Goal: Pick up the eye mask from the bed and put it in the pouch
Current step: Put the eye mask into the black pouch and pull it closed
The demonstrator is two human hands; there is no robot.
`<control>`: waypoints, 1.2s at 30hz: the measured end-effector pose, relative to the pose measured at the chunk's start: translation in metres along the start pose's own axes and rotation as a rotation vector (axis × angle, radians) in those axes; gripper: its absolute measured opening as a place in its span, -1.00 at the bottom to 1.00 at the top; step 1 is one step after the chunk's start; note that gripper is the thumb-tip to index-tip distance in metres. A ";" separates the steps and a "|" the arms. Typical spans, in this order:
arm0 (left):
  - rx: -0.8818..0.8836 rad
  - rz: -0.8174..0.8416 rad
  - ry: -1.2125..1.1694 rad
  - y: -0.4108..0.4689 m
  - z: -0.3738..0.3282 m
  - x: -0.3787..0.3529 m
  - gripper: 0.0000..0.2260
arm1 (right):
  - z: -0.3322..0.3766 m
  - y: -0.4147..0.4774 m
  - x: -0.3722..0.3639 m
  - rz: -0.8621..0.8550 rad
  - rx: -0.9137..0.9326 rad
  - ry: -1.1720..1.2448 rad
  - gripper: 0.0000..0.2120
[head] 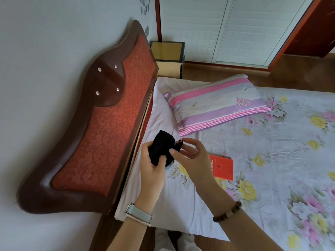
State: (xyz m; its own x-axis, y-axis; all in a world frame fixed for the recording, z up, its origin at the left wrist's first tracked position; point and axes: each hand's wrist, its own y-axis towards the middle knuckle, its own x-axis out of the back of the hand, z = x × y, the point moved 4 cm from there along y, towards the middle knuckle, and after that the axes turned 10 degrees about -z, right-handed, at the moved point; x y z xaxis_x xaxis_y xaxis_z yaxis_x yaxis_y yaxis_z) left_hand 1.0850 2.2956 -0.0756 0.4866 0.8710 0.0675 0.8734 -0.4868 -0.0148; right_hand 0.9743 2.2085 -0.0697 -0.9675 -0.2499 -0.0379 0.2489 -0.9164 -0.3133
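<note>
A black fabric pouch (161, 147) is held up over the near left part of the bed (272, 160), close to the headboard. My left hand (151, 167) grips it from below, fingers wrapped around its lower part. My right hand (192, 156) meets it from the right. Its thumb presses on the pouch's side, and its fingertips pinch the small black cord end (180, 142) at the pouch's mouth. No eye mask shows as a separate thing. A small pale bluish bit (169, 167) peeks out under the pouch, and I cannot tell what it is.
A red book (223, 168) lies on the floral sheet just right of my hands. A pink striped pillow (215, 104) lies further back. The red padded headboard (108, 115) runs along the left. A small nightstand (167, 51) stands beyond the bed's corner.
</note>
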 end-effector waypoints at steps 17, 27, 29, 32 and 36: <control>0.079 0.494 0.251 0.017 -0.005 0.006 -0.78 | 0.037 0.001 -0.005 0.156 0.458 -0.341 -0.73; 0.107 0.478 0.213 0.015 -0.022 0.011 -0.73 | 0.055 -0.002 -0.002 0.061 0.724 -0.716 -0.70; 0.119 0.506 0.227 0.015 -0.024 0.010 -0.73 | 0.061 -0.002 -0.004 0.078 0.773 -0.713 -0.73; 0.205 0.583 0.234 0.016 -0.022 0.009 -0.67 | 0.062 -0.003 -0.004 0.152 0.817 -0.637 -0.76; 0.247 0.647 0.246 0.021 -0.023 0.012 -0.68 | 0.052 0.001 -0.005 0.186 0.709 -0.711 -0.72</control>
State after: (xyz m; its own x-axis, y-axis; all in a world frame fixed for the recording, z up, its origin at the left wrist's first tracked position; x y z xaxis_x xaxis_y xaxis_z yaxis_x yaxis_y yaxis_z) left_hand 1.1088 2.2944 -0.0524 0.9131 0.3603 0.1909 0.4062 -0.8442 -0.3498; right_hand 0.9814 2.1930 -0.0208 -0.7185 -0.3234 0.6157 0.5846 -0.7604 0.2828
